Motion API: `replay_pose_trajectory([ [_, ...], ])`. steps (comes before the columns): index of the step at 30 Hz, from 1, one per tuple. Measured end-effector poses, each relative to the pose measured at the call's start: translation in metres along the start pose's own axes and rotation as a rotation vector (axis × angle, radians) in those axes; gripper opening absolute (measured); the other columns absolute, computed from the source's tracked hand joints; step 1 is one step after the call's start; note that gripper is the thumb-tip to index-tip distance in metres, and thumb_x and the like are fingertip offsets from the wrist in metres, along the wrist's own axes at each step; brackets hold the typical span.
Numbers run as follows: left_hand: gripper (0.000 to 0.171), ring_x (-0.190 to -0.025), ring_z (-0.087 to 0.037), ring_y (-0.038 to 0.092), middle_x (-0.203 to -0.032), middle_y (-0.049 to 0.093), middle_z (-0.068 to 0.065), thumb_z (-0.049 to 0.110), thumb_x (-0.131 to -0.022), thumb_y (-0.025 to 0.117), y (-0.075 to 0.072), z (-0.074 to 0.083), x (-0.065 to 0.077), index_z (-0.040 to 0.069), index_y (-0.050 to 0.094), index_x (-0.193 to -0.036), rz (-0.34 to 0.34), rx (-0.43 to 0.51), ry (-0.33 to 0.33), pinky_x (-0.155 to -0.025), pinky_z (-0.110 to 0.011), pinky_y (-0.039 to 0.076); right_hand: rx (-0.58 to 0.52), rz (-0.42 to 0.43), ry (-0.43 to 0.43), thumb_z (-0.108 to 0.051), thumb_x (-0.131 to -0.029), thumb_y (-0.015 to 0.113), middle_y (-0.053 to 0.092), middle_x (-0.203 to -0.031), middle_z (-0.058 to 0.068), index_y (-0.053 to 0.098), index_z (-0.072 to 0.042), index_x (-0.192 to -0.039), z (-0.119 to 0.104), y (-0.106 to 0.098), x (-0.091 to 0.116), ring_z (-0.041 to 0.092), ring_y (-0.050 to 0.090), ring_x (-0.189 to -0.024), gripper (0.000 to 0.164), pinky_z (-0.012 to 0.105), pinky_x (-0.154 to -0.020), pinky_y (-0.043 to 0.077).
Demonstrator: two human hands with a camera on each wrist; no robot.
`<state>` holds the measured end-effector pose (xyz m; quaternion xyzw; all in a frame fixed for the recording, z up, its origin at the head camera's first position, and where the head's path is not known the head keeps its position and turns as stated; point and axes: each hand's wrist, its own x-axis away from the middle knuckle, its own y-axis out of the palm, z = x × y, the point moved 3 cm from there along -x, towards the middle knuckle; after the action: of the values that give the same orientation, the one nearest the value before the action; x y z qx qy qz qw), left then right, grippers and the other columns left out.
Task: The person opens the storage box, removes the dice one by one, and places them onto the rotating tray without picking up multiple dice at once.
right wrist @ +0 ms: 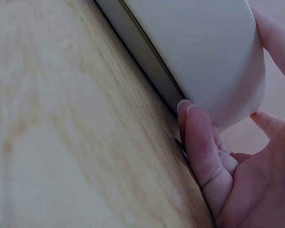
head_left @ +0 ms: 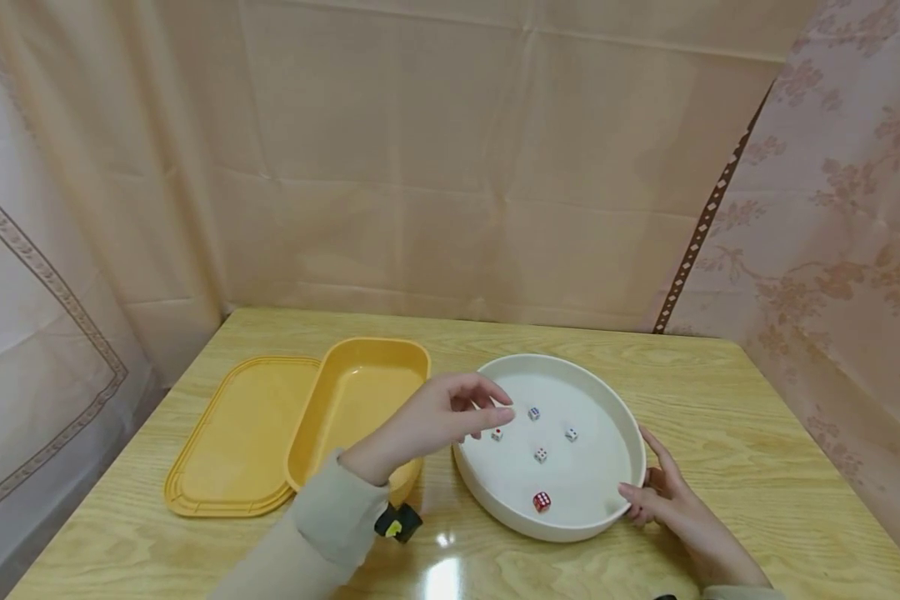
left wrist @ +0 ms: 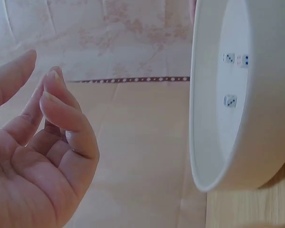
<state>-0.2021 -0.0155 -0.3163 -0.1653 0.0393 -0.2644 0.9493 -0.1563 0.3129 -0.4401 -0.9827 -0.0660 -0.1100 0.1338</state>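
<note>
A round white tray (head_left: pixel 592 479) with a raised wall stands on the table. Several small white dice (head_left: pixel 541 455) lie spread over its floor, and a larger red die (head_left: pixel 542 502) sits near the front wall. Over the tray's left side hovers my left hand (head_left: pixel 457 410), its fingers loosely bent and thumb apart; the left wrist view shows nothing between them. My right hand (head_left: pixel 671 500) grips the tray at its right front, thumb over the rim. In the right wrist view, bent fingers (right wrist: pixel 199 135) press against the lower outer wall.
Left of the tray stands a deep yellow box (head_left: pixel 367 379), partly hidden by my left forearm. A flat yellow lid (head_left: pixel 247 433) lies beside it, partly under the box. Beige cloth (head_left: pixel 390 167) hangs behind the wooden table (head_left: pixel 720 417), patterned cloth at the sides.
</note>
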Motion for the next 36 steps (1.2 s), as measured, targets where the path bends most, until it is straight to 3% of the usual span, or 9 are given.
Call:
replay_pose_trajectory([
  [10, 0.027, -0.084, -0.035, 0.06, -0.096, 0.065, -0.004, 0.033, -0.091, 0.072, -0.024, -0.005, 0.009, 0.017, 0.07, -0.113, 0.077, 0.03, -0.036, -0.067, -0.028, 0.049, -0.002, 0.005, 0.015, -0.014, -0.097, 0.061, 0.055, -0.095, 0.008, -0.004, -0.026, -0.159, 0.0, 0.0, 0.0, 0.016, 0.059, -0.073, 0.09, 0.029, -0.07, 0.051],
  [20, 0.03, -0.075, -0.019, 0.057, -0.089, 0.065, -0.004, 0.031, -0.094, 0.069, -0.047, -0.012, 0.019, 0.011, 0.067, -0.116, 0.156, -0.003, -0.032, -0.065, -0.026, 0.048, 0.009, -0.002, 0.02, -0.016, -0.098, 0.06, 0.056, -0.098, 0.01, -0.004, -0.029, -0.159, 0.0, 0.0, -0.001, 0.019, 0.059, -0.077, 0.089, 0.03, -0.07, 0.051],
  [36, 0.028, -0.081, -0.029, 0.06, -0.096, 0.065, -0.011, 0.029, -0.096, 0.066, -0.067, -0.042, 0.026, 0.009, 0.066, -0.115, 0.218, -0.025, -0.088, -0.067, -0.033, 0.052, 0.01, 0.007, 0.036, -0.016, -0.098, 0.061, 0.054, -0.1, 0.01, -0.004, -0.031, -0.159, 0.002, -0.001, -0.003, 0.017, 0.059, -0.076, 0.091, 0.029, -0.067, 0.052],
])
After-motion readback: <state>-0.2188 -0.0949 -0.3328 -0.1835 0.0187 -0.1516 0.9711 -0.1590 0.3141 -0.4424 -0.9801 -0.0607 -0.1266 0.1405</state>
